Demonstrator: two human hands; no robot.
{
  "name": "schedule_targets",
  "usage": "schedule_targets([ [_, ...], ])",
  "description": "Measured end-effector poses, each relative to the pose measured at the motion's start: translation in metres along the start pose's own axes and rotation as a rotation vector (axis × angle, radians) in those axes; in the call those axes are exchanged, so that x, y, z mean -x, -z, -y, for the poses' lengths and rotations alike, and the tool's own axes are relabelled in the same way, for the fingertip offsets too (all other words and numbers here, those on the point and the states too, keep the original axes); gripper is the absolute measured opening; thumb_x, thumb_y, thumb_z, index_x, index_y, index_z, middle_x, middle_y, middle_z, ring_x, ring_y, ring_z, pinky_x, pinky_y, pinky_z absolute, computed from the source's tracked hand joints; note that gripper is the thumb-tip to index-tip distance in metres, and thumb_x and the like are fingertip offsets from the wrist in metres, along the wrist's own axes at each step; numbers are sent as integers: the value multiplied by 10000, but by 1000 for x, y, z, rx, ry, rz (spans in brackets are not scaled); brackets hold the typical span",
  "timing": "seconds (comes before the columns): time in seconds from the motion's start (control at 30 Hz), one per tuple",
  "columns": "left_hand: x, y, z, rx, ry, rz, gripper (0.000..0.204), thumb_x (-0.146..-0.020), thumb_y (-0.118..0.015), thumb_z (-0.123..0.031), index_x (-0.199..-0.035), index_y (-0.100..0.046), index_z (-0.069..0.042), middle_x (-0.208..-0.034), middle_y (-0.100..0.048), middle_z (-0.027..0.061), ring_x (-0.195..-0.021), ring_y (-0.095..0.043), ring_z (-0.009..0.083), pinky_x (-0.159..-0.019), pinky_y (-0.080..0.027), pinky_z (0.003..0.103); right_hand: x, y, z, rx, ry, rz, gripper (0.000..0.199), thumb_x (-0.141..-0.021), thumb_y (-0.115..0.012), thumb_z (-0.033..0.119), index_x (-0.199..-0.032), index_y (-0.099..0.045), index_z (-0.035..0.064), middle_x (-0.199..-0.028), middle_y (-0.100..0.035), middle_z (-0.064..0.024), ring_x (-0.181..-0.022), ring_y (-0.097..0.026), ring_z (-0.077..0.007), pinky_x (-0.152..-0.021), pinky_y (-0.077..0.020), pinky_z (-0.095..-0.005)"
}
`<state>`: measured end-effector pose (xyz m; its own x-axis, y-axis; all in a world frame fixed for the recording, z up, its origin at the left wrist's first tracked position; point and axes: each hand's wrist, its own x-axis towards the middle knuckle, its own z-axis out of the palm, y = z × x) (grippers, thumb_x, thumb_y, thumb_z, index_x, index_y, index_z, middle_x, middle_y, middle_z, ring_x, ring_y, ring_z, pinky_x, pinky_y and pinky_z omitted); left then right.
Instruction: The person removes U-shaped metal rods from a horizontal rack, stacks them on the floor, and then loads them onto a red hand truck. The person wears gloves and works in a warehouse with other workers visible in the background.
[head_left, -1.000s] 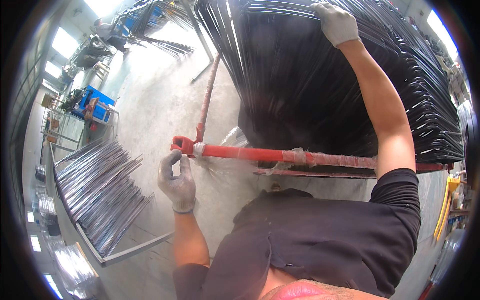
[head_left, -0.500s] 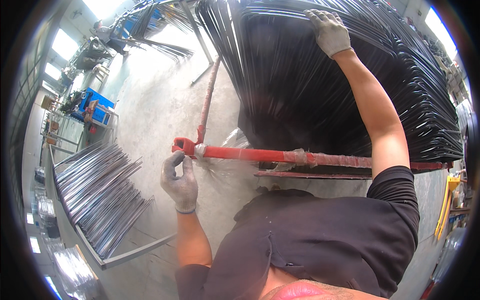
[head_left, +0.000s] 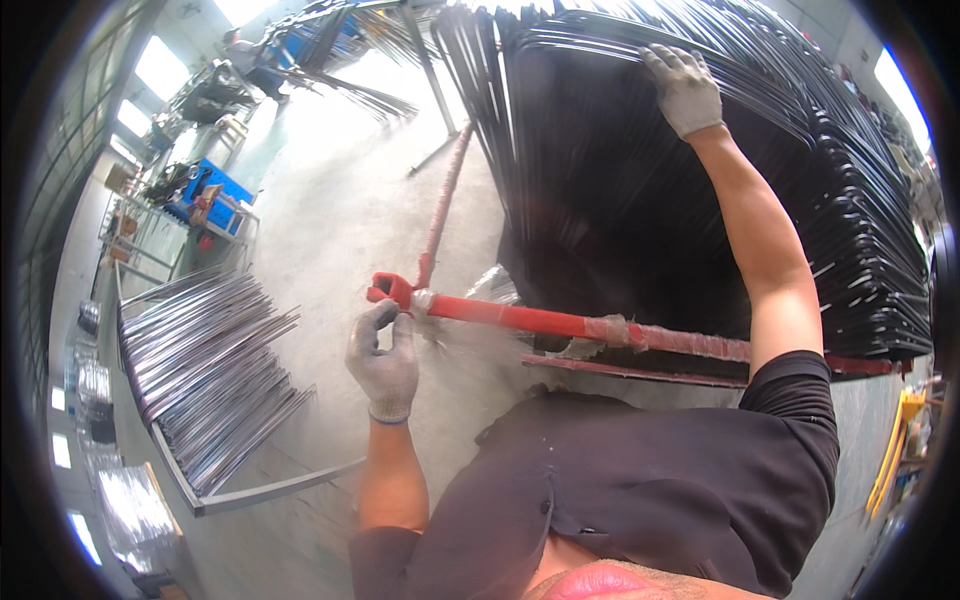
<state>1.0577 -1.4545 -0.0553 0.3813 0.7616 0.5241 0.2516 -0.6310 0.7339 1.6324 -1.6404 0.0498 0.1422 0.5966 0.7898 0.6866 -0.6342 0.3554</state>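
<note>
A red metal rack (head_left: 520, 316), its bars partly wrapped in torn clear film, carries a big stack of bent black rods (head_left: 640, 190). My left hand (head_left: 384, 365), in a pale grey work glove, is at the rack's near left corner. Its thumb and fingers curl together against the red end socket (head_left: 389, 288), with a gap showing between them lower down. My right hand (head_left: 684, 90), gloved too, reaches far over the stack. It lies on the upper rods with its fingers stretched out and slightly apart.
A grey metal frame (head_left: 280, 487) on the left holds many bare silvery rods (head_left: 210, 370). Farther back stand a blue machine (head_left: 215, 190) and a person (head_left: 250, 65) near more rods. Yellow bars (head_left: 890, 450) stand at the right.
The whole view has shifted, so the rack, stack and silvery rods appear a little farther right. Both hands keep their places on the rack and the black rods.
</note>
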Motion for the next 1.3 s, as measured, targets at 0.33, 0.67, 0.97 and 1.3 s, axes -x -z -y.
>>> schedule_targets([
  [0.33, 5, 3, -4, 40, 10, -64, 220, -948, -851, 44, -1159, -812, -5, -1051, -832, 109, -977, -800, 206, -911, -629, 356, -31, 6, 8, -108, 1, 162, 414, -1147, -643, 225, -1556, -706, 239, -1515, -747, -14, -1434, -674, -294, -1268, -493, -529],
  [0.67, 9, 2, -6, 7, 3, -90, 235, -921, -860, 25, -1148, -810, -10, -1082, -847, 147, -986, -830, 256, -861, -634, 367, -2, -21, -12, 134, -24, 241, 508, -1207, -566, 302, -1714, -536, 318, -1629, -680, -8, -1554, -595, -248, -1381, -356, -569],
  [0.97, 10, 7, -4, 22, 18, -76, 239, -927, -860, 23, -1159, -814, -8, -1091, -841, 156, -1003, -828, 243, -880, -641, 361, -1, -9, 7, 111, -23, 143, 556, -1161, -658, 373, -1701, -556, 286, -1632, -675, -16, -1556, -591, -252, -1392, -344, -572],
  [1.3, 15, 15, 6, -42, -15, -70, 159, -975, -841, -29, -1132, -816, -23, -1033, -851, 134, -944, -826, 245, -899, -638, 375, 1, 16, 25, 18, 2, 15, 534, -1127, -683, 362, -1624, -613, 178, -1566, -700, -70, -1491, -623, -290, -1380, -329, -607],
])
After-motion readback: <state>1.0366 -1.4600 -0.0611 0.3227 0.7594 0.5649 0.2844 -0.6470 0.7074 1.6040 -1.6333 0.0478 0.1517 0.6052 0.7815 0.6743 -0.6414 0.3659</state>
